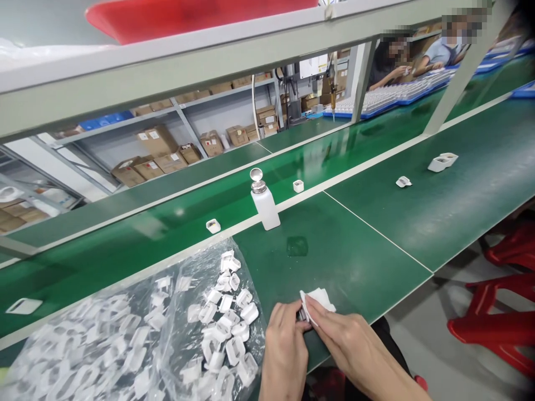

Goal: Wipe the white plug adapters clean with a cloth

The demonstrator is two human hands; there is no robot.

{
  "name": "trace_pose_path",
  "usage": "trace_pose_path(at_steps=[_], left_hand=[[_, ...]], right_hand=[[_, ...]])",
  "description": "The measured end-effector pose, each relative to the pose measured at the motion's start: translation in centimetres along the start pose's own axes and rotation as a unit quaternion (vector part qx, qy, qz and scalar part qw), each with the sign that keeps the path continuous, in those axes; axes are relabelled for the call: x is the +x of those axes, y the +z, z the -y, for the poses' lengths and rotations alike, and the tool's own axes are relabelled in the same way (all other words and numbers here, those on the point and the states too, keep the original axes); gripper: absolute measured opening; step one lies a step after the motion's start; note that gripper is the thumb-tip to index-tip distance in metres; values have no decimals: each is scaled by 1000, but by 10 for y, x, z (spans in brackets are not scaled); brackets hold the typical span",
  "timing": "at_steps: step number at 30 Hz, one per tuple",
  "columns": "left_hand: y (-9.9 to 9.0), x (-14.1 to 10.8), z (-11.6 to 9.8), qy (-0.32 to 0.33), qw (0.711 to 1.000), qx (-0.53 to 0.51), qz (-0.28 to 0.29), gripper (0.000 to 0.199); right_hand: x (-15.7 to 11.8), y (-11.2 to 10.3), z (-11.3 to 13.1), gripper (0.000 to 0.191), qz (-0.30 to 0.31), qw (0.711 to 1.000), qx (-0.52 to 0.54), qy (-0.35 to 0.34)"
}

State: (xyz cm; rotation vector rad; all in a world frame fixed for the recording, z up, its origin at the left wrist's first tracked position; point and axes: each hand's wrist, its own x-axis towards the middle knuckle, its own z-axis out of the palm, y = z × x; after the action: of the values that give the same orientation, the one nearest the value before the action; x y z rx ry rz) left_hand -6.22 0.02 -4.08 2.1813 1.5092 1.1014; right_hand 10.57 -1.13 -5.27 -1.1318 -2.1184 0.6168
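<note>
The person's left hand [286,340] is gripping a small piece [300,316] between thumb and fingers, close to the near edge of the green table [363,245]; the fingers are hiding most of the piece, so I can't make out its shape. The right hand [345,334] is pinching a folded white cloth [322,299] and holding it up against the piece, the two hands almost meeting.

Just left of the left hand, clear plastic film [173,340] is spreading across the table, with a heap of white casings [236,350] lying about it; I can't tell which are inside.

Straight beyond the hands a wet-looking patch [297,246] is showing, and farther on, slightly left, a white bottle [267,210] with a metal top is standing upright. On the belt [146,231] beyond, one loose casing [213,226] is sitting ahead and left of the hands, another [298,186] almost straight ahead.

Well ahead and to the right of the right hand, two white parts [443,162] are resting on the table. Red stools [480,328] are standing to its right. Farther off that way, two people are sitting behind blue trays [401,100].
</note>
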Motion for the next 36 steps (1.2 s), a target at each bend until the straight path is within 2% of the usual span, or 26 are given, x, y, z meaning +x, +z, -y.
trace_pose_path(at_steps=[4, 7, 9, 13, 15, 18, 21, 25, 27, 30, 33, 36], left_hand=[[-3, 0, -1, -36, 999, -8, 20, 38], [-3, -1, 2, -47, 999, -13, 24, 36], [-1, -1, 5, -51, 998, -20, 25, 35], [1, -2, 9, -49, 998, -30, 35, 33], [1, -2, 10, -51, 998, -31, 29, 32], [0, -1, 11, -52, 998, -35, 20, 30], [-2, 0, 13, -47, 998, -40, 30, 30], [-1, -3, 12, -60, 997, -43, 22, 34], [2, -6, 13, -68, 996, -47, 10, 36], [8, -11, 18, -70, 996, -51, -2, 38], [15, -14, 27, -46, 998, -37, -8, 37], [24, -17, 37, -20, 999, -11, -31, 38]], right_hand=[[-28, 13, 0, 90, -44, 993, -101, -44], [-35, 17, 4, 96, -70, 986, -143, -44], [-33, 17, 6, 89, -70, 985, -155, -22], [-21, 7, 6, 60, -38, 979, -198, 1], [-14, -1, 5, 58, -12, 981, -195, 6], [-3, -11, 2, 55, 17, 991, -129, 14], [7, -13, -1, 54, 18, 997, -71, 24], [14, -17, 4, 49, 21, 998, -59, 28], [14, -25, 9, 44, 48, 998, -32, 28], [18, -44, 9, 32, 69, 994, 47, 75], [36, -65, -9, 45, 12, 989, 61, 133], [71, -88, -48, 56, -59, 985, 21, 161]])
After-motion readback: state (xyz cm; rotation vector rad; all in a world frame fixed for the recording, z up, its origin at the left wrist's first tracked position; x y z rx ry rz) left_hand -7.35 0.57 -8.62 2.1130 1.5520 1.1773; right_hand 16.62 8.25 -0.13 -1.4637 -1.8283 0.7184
